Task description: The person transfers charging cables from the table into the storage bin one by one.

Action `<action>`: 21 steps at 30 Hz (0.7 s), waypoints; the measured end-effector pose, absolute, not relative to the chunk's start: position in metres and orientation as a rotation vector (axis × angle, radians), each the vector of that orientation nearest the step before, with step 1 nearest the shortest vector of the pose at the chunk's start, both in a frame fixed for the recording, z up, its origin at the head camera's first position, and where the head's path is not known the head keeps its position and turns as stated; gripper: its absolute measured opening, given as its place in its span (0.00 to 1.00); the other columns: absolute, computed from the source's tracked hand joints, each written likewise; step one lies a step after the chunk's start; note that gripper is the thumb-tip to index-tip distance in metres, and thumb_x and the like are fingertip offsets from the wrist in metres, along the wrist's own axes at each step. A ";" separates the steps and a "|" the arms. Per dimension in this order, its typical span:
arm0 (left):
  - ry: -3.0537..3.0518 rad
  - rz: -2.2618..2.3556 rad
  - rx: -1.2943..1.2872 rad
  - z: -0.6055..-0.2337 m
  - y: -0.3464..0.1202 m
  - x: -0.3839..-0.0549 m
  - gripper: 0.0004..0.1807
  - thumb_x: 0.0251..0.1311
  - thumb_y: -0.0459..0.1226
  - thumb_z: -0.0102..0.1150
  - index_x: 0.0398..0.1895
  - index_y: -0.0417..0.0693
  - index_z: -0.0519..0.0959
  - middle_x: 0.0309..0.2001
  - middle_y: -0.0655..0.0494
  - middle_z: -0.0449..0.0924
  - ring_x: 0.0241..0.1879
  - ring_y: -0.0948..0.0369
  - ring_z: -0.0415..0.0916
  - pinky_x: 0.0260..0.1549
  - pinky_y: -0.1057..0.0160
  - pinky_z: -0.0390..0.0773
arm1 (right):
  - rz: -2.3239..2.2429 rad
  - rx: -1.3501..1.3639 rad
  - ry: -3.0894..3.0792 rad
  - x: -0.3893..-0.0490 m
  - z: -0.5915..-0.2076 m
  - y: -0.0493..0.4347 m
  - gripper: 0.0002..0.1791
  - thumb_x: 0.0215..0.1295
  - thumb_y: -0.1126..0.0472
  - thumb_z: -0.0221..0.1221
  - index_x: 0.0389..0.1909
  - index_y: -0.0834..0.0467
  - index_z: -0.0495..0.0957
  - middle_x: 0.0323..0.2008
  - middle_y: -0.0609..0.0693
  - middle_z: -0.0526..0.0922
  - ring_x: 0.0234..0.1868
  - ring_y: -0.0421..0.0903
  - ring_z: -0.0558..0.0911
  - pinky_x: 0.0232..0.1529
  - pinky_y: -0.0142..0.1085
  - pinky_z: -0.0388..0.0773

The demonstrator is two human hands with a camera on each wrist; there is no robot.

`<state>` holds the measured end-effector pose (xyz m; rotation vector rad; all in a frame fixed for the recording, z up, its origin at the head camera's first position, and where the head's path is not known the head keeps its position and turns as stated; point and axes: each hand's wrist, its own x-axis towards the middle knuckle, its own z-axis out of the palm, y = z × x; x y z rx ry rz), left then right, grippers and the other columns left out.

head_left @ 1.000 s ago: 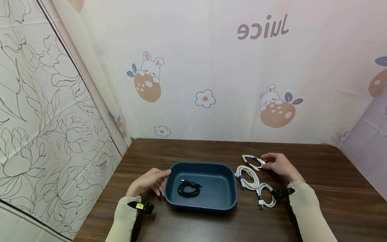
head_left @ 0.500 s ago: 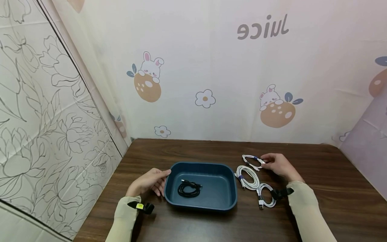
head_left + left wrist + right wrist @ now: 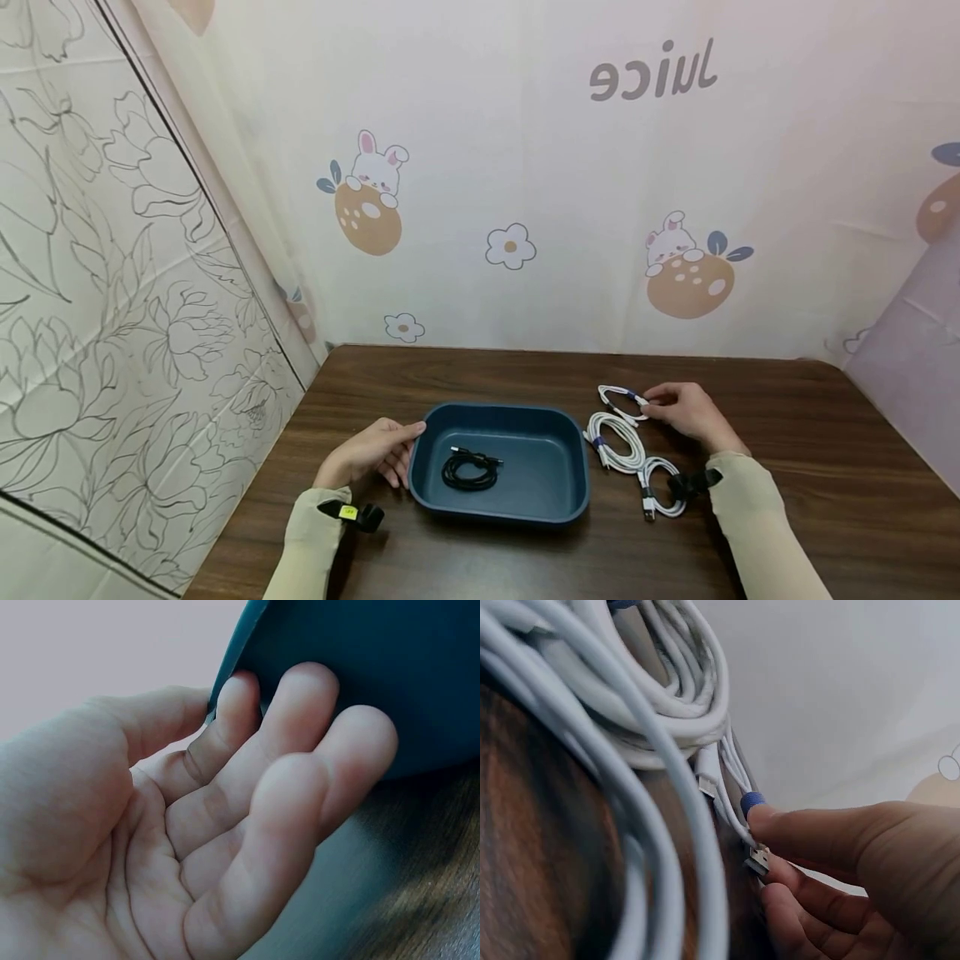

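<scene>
My left hand (image 3: pixel 375 454) pinches the left rim of a dark blue rectangular tray (image 3: pixel 495 510), thumb on the rim and fingers against the outer wall (image 3: pixel 409 682). Inside the tray, toward its left, lies a coiled black cable (image 3: pixel 470 470). Beyond the tray's right end, my right hand (image 3: pixel 690 412) pinches a small white USB cable (image 3: pixel 611 390) bundled with a blue tie. In the right wrist view, its metal USB plug (image 3: pixel 757 859) shows between thumb and fingers, below the blue tie (image 3: pixel 751 801).
A thicker coiled white cable (image 3: pixel 622 457) with a blue tie lies right beside the tray. Nearer me is another white USB cable (image 3: pixel 660 507), close by my right wrist camera (image 3: pixel 693 483). The brown wooden table (image 3: pixel 487 567) meets a printed curtain (image 3: pixel 487 292) at the back.
My right hand and the small white cable have shifted slightly left. The left hand, tray and black cable keep their places, apart from a slight camera shift.
</scene>
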<state>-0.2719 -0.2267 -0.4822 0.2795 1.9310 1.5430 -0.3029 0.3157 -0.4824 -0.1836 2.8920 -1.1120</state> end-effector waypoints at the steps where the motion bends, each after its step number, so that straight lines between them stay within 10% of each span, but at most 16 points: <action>1: 1.932 1.544 0.281 -0.482 -0.227 -0.272 0.29 0.78 0.55 0.48 0.27 0.43 0.82 0.21 0.53 0.85 0.19 0.61 0.84 0.19 0.65 0.83 | -1.100 -0.188 2.904 -0.303 -0.483 0.315 0.18 0.68 0.58 0.67 0.50 0.69 0.83 0.40 0.59 0.88 0.38 0.44 0.82 0.39 0.39 0.77; 21: 1.935 1.542 0.265 -0.483 -0.226 -0.272 0.29 0.77 0.56 0.49 0.27 0.43 0.82 0.21 0.52 0.85 0.19 0.61 0.84 0.19 0.65 0.83 | -1.123 -0.066 2.907 -0.302 -0.483 0.319 0.14 0.70 0.62 0.62 0.48 0.68 0.85 0.39 0.62 0.87 0.30 0.45 0.83 0.32 0.39 0.77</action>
